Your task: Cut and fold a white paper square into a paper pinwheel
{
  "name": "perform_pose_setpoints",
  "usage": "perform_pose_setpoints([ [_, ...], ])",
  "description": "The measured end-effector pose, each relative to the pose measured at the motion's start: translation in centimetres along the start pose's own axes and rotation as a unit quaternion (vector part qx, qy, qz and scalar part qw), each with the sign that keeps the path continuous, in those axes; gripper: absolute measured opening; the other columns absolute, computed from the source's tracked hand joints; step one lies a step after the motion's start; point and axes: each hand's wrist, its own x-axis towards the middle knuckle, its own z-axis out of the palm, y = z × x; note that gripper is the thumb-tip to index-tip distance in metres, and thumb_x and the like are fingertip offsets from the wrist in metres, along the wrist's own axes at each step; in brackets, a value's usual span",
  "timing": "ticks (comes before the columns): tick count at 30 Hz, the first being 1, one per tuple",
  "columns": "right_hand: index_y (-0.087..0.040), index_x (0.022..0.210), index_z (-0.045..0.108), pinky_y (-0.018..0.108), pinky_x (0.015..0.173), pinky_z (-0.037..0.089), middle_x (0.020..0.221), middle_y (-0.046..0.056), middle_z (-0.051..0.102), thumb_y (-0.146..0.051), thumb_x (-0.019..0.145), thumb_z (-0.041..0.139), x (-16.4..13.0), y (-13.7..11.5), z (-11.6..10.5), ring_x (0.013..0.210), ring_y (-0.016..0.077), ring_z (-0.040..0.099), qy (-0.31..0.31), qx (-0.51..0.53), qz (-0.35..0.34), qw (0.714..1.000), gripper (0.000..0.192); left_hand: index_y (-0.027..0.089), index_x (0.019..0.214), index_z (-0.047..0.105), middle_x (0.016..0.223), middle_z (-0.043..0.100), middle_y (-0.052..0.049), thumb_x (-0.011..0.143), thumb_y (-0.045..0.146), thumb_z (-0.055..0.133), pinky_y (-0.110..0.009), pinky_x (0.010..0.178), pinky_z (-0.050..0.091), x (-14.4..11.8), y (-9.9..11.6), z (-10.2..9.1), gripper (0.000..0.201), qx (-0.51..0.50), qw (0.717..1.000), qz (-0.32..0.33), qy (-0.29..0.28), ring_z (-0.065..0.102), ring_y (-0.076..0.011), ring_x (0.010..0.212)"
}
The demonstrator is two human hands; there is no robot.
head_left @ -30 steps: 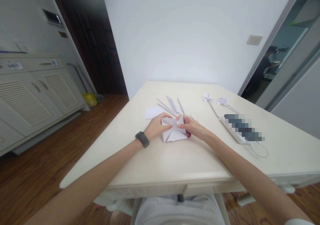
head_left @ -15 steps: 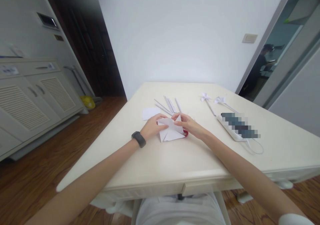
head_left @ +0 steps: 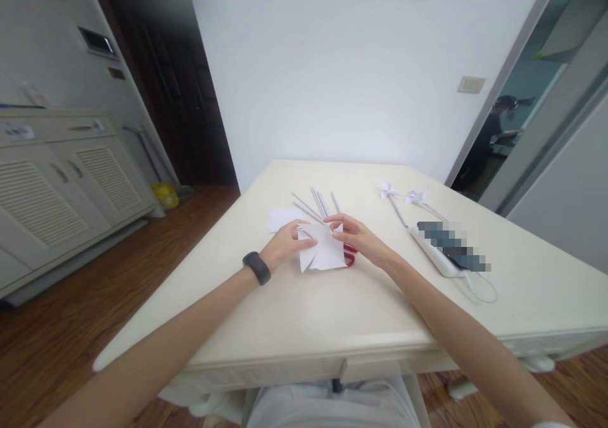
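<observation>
Both hands hold one white sheet of paper (head_left: 325, 254) above the table, with slits cut inward from its corners. My left hand (head_left: 286, 243) pinches its left side between thumb and fingers; a dark band is on that wrist. At the upper right of the sheet, my right hand (head_left: 356, 235) is closed on the edge. Red-handled scissors (head_left: 350, 260) lie just behind the sheet, mostly hidden by it and by the right hand. Several thin white paper sticks (head_left: 319, 203) lie beyond the hands. Left of them lies a plain white piece of paper (head_left: 284, 218).
Two white paper pinwheels on sticks (head_left: 389, 191) (head_left: 417, 197) lie at the right of the cream table (head_left: 266, 314). Nearer stands a white device (head_left: 437, 254) with a cable and a blurred screen. A wall rises behind the table. A person (head_left: 489, 130) is beyond a doorway at right.
The sheet's right-hand flap, raised before, now lies flatter, so the slits and the scissors' red handles show more. The hands keep their grip; the view has tilted up slightly.
</observation>
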Motion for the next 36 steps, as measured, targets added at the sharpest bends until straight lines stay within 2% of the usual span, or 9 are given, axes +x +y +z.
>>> perform_pose_setpoints([
  [6,-0.021,0.103,0.056,0.025,0.060,0.041,0.085,0.001,0.055,-0.037,0.076,0.063,-0.1,0.3,0.0,0.072,0.0135,0.051,-0.009,0.006,0.039,0.999,0.032,0.017,0.103,0.057,0.097,0.065,-0.007,0.069,0.034,0.066,-0.034,0.074,0.046,-0.2,0.2,0.0,0.039,-0.003,1.000,0.002,0.002,0.061,-0.0233,0.088],
  [11,-0.023,0.101,0.057,0.026,0.065,0.041,0.093,0.002,0.054,-0.036,0.078,0.061,0.0,0.2,0.0,0.078,0.0139,0.051,0.002,-0.001,0.014,1.000,0.026,0.017,0.101,0.056,0.092,0.065,-0.005,0.071,0.032,0.063,-0.033,0.071,0.046,0.0,-0.2,0.1,0.034,0.015,1.000,0.015,-0.006,0.062,-0.0230,0.085],
  [13,-0.023,0.099,0.058,0.025,0.064,0.040,0.093,0.002,0.054,-0.036,0.078,0.061,0.0,0.2,-0.1,0.077,0.0136,0.050,0.015,-0.010,0.006,1.000,0.025,0.017,0.097,0.057,0.091,0.066,-0.005,0.071,0.034,0.063,-0.034,0.070,0.046,-0.1,-0.1,0.1,0.032,0.013,1.000,0.011,-0.003,0.062,-0.0233,0.084],
  [18,-0.023,0.092,0.054,0.023,0.056,0.034,0.075,-0.003,0.050,-0.036,0.078,0.061,0.2,0.9,0.1,0.063,0.0108,0.044,0.076,-0.054,-0.008,0.996,0.021,0.016,0.090,0.059,0.087,0.066,-0.006,0.068,0.036,0.065,-0.035,0.069,0.046,-0.3,0.5,0.2,0.031,-0.016,1.000,-0.005,0.005,0.062,-0.0241,0.082],
  [23,-0.022,0.084,0.052,0.023,0.056,0.039,0.079,-0.002,0.049,-0.038,0.079,0.058,0.3,1.4,0.4,0.066,0.0116,0.046,0.120,-0.102,-0.033,0.987,0.018,0.016,0.085,0.058,0.081,0.066,-0.003,0.065,0.036,0.068,-0.034,0.067,0.047,-0.3,0.8,0.3,0.030,0.005,1.000,-0.016,0.026,0.062,-0.0231,0.077],
  [29,-0.023,0.083,0.052,0.022,0.051,0.039,0.081,-0.001,0.052,-0.039,0.083,0.053,0.1,1.4,0.6,0.065,0.0117,0.049,0.144,-0.136,-0.046,0.979,0.017,0.016,0.093,0.059,0.092,0.066,-0.006,0.068,0.037,0.068,-0.036,0.076,0.047,-0.5,0.5,0.4,0.034,-0.097,0.994,-0.048,-0.015,0.062,-0.0231,0.087],
  [33,-0.022,0.082,0.051,0.025,0.059,0.043,0.084,-0.001,0.054,-0.036,0.084,0.052,0.2,1.7,0.7,0.070,0.0129,0.052,0.175,-0.172,-0.083,0.966,0.014,0.017,0.096,0.059,0.100,0.065,-0.008,0.068,0.035,0.070,-0.038,0.085,0.045,-0.6,0.0,0.5,0.035,-0.156,0.985,-0.061,-0.041,0.061,-0.0232,0.094],
  [36,-0.022,0.082,0.051,0.028,0.069,0.045,0.086,0.000,0.055,-0.032,0.085,0.051,0.3,1.7,0.8,0.077,0.0142,0.053,0.195,-0.208,-0.125,0.950,0.011,0.015,0.097,0.059,0.099,0.066,-0.009,0.067,0.032,0.071,-0.038,0.086,0.045,-0.5,0.1,0.7,0.036,-0.173,0.981,-0.061,-0.064,0.062,-0.0238,0.093],
])
